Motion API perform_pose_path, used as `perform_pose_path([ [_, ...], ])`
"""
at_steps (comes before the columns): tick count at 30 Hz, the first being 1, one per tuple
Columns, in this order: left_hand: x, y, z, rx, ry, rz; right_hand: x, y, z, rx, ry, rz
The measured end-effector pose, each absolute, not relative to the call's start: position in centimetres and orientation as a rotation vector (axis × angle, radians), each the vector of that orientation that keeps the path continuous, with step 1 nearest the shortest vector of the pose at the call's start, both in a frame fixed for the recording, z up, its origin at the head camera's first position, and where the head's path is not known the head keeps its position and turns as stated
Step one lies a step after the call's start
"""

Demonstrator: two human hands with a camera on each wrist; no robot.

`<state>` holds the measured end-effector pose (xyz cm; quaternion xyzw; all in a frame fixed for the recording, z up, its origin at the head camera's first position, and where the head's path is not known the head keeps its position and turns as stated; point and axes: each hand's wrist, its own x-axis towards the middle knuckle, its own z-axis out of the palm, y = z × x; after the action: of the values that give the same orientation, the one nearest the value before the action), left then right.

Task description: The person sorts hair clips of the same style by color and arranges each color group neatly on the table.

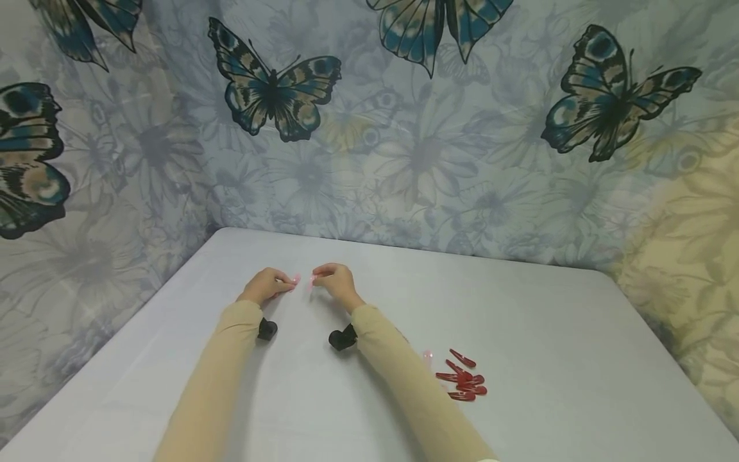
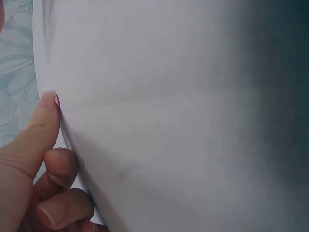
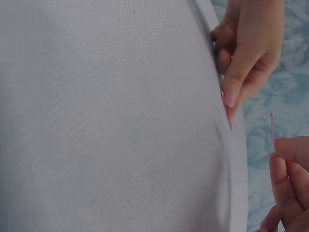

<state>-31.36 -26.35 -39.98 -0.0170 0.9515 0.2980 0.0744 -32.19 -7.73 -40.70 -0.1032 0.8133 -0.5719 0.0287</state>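
Observation:
My left hand (image 1: pixel 267 285) is low over the far left part of the white table, pinching a pink hair clip (image 1: pixel 296 280) between thumb and fingers. In the right wrist view the end of this pink clip (image 3: pixel 235 124) pokes out past the fingertips. Just to its right, my right hand (image 1: pixel 337 282) holds up another pink hair clip (image 1: pixel 312 282), gripped at one end by thumb and forefinger. A narrow gap separates the two clips. The left wrist view shows only a thin pink edge by the thumb (image 2: pixel 46 111).
Several red snap hair clips (image 1: pixel 462 378) lie in a loose pile at the right front, beyond my right forearm. A pink clip (image 1: pixel 428 357) lies beside them, partly covered by the sleeve. Butterfly-patterned cloth (image 1: pixel 416 160) hangs behind the white table (image 1: pixel 519 321).

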Motion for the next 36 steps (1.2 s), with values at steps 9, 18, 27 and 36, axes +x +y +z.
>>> perform_pose_path([
  [9,-31.3,-26.0,-40.6,-0.048,2.876,0.912,-32.8,-8.4,-42.8,-0.292,2.556,-1.870],
  [18,-31.5,-26.3,-40.7,-0.021,2.884,0.898,-32.8,-9.2,-43.6,-0.378,2.713,-1.826],
  [27,-31.2,-26.2,-40.4,0.029,2.889,0.903,-32.8,-9.6,-44.1,-0.410,2.897,-1.638],
  [36,-31.5,-26.7,-39.3,0.025,2.829,0.890,-33.1,-10.4,-43.9,-0.336,3.001,-1.494],
])
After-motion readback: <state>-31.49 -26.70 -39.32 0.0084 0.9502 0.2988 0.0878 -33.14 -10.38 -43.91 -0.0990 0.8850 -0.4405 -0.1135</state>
